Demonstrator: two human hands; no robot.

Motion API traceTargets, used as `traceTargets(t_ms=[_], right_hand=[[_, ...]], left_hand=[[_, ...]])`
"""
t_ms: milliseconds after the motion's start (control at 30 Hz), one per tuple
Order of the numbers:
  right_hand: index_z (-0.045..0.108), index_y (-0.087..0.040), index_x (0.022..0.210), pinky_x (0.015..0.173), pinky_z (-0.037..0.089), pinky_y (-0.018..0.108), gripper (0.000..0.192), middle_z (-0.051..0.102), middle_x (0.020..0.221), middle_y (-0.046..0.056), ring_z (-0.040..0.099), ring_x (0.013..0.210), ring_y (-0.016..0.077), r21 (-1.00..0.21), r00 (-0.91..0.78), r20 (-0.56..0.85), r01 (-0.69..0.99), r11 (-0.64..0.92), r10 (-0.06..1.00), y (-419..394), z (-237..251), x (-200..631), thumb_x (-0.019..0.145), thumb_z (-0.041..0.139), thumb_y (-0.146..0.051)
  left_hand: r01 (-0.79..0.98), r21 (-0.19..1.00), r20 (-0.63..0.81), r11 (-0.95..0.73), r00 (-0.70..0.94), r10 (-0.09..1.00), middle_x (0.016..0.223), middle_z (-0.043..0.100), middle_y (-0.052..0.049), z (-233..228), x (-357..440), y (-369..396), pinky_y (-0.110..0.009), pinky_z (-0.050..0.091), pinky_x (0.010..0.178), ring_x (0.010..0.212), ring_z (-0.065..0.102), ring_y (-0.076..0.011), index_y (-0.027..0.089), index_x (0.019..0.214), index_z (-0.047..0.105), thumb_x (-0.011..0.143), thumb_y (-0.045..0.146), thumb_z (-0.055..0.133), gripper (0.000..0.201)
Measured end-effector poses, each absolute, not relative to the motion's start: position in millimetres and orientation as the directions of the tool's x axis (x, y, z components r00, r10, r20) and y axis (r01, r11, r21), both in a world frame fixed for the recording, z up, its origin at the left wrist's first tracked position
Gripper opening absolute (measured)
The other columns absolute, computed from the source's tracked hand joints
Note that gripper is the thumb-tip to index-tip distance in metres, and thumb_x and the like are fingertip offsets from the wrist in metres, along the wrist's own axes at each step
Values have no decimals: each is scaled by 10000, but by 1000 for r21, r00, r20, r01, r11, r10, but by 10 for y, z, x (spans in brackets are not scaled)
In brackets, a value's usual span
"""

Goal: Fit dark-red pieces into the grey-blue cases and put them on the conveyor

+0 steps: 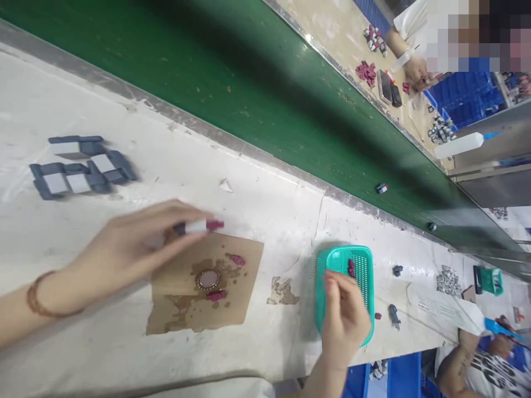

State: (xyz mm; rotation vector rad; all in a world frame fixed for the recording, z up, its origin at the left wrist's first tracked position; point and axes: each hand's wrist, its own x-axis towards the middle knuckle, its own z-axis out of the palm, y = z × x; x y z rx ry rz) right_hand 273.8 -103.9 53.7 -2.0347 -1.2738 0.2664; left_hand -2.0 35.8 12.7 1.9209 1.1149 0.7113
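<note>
My left hand [136,243], slightly blurred, pinches a small dark-and-white plastic piece [194,226] with a maroon part [215,225] at its tip, above a stained cardboard sheet [249,287]. On the sheet lie a round cap-like disc [208,278] with a beaded rim and two maroon parts [216,296]. My right hand [346,320] is over the near side of a green basket [321,293], its fingers curled together; what they hold, if anything, is hidden. Just beyond the fingertips, maroon parts [351,268] show in the basket.
Several grey-and-white pieces [78,171] lie at the left. A green conveyor belt [232,94] runs beyond the table, carrying small pieces [381,188]. White bottles with blue tips [452,312] are at the right. Other people's hands [417,72] work across the belt and at right.
</note>
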Motion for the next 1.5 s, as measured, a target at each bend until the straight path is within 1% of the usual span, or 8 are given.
traceTargets(t_ms=[100,200,300,567,733,967,1167,1500], right_hand=[[708,-192,982,756,514,409,282,721,989,115,661,849,271,-516,624,29,678,-523,781,-1212,481,3124,849,587,-410],[714,-176,980,694,510,399,353,727,893,114,642,717,254,-471,608,-130,657,-589,783,-1252,371,3269,806,577,-450],[720,-180,897,672,502,382,312,715,792,91,629,679,246,-481,630,-118,640,-599,768,-1233,305,3254,781,569,-427],[649,-197,798,602,510,289,228,686,697,14,629,607,169,-873,710,-217,166,-459,670,-1245,418,3170,699,745,-378],[701,-197,836,552,515,282,208,700,706,32,621,570,156,-955,710,-154,71,-288,687,-1147,494,2996,710,766,-349],[677,-208,701,419,468,224,128,662,674,23,563,495,128,-971,535,-105,128,-203,838,-975,452,2673,718,784,-277],[671,-195,790,397,466,202,229,648,614,16,569,472,128,-905,304,-401,16,-425,864,-692,354,2342,728,785,-383],[731,-171,784,366,408,199,385,608,508,-7,487,388,92,-831,61,-527,-248,-498,848,-451,209,2055,700,772,-545]], left_hand=[[569,795,4,-211,343,940,1083,718,-71,236,69,781,-316,542,746,817,673,-228,181,1091,695,848,510,513,448],[618,763,-22,-188,315,949,995,737,-82,256,268,1228,-354,502,764,826,665,-244,152,1049,712,787,559,490,533],[652,729,5,-209,300,954,922,737,-55,182,473,1652,-345,453,771,882,665,-217,138,1065,700,756,616,428,631],[699,643,115,-313,316,942,1305,622,-26,114,294,1958,-329,375,958,1246,506,-200,61,1237,592,848,592,285,726],[727,543,171,-419,393,903,1274,621,-29,96,-339,1676,-451,338,1016,1224,514,-270,86,1211,622,880,631,275,726],[766,432,-5,-476,530,848,1406,485,-219,111,-884,1044,-536,350,1062,1293,426,-355,59,1275,570,960,554,329,635],[805,399,23,-439,470,882,1240,587,-164,142,-863,861,-484,457,957,1123,540,-340,156,1242,594,929,437,412,458],[791,359,95,-496,498,862,1022,630,-148,117,-636,875,-526,420,944,1042,547,-360,191,990,649,922,411,411,332]])
